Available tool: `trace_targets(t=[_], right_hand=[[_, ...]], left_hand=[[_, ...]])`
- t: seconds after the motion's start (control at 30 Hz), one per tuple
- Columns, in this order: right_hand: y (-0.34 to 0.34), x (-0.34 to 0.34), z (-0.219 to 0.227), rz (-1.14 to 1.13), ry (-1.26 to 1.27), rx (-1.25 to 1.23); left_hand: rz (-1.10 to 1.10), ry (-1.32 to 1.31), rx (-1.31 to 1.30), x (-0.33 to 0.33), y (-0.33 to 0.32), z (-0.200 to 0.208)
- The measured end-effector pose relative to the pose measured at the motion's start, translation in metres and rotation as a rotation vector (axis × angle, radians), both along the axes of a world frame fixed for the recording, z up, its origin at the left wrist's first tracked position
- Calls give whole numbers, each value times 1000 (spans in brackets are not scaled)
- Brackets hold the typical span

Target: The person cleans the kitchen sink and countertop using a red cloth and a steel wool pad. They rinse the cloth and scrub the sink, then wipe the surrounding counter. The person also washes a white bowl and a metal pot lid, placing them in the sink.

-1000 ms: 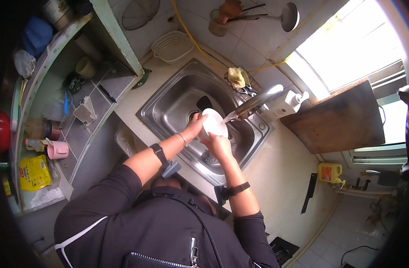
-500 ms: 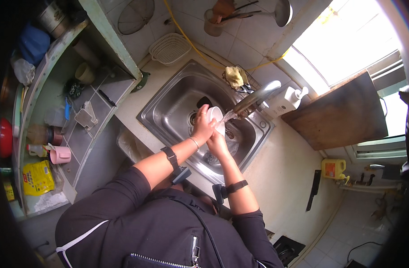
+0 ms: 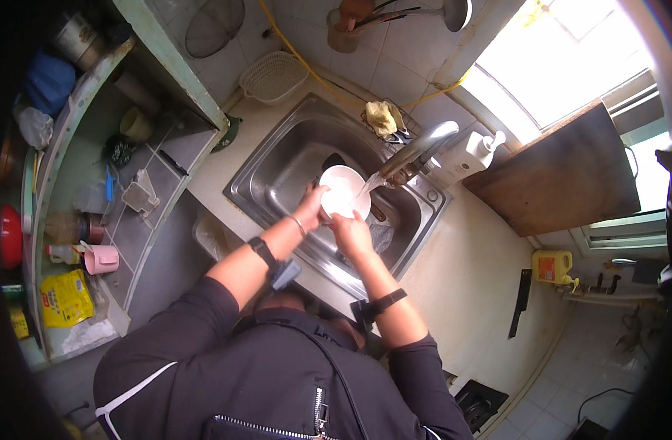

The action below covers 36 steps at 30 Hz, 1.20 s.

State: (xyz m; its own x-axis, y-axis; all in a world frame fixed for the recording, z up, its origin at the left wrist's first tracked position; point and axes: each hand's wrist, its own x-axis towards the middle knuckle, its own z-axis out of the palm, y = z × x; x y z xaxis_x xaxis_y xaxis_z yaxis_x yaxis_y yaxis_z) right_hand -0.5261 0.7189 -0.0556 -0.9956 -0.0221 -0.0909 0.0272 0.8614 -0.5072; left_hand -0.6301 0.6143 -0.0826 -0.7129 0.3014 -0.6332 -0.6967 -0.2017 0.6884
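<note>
Over the steel sink [image 3: 270,165] I hold a white bowl [image 3: 343,189] with its open side facing up. My left hand [image 3: 309,207] grips the bowl's left rim. My right hand [image 3: 352,233] closes on its near edge, thumb over the rim. Water runs from the chrome faucet [image 3: 427,143] into the right side of the bowl. Behind the bowl, a dark object [image 3: 333,159] lies in the basin, partly hidden. Beneath my right hand, something clear and crumpled [image 3: 382,236] rests on the sink bottom.
A white pump bottle [image 3: 464,158] and a wooden cutting board [image 3: 556,180] stand right of the faucet. A yellow sponge [image 3: 380,119] sits on a wire rack behind the sink. Farther right lies a black cleaver-like knife [image 3: 521,301] near a yellow jug [image 3: 552,266]. A white basket [image 3: 273,77] is at back left.
The bowl has turned from tilted on its side to facing up, its inside now under the stream. My left hand has shifted left and down to the rim.
</note>
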Motion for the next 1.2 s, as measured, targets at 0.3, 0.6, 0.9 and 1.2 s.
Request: trace_targets(t=[0.3,0.6,0.9,1.2], right_hand=[[19,27,0,11,29,81],[25,57,-4,-251,-134,-155],[25,90,-12,-328,-209,-131],[25,106,-3,-378,-278,-63]], left_hand=[[-146,-22,-18,-11,-25,12],[-116,1301,-695,-34,-40,39],[-30,1677,-802,-44,-56,84],[-37,1655,-1121,-41,-61,82]])
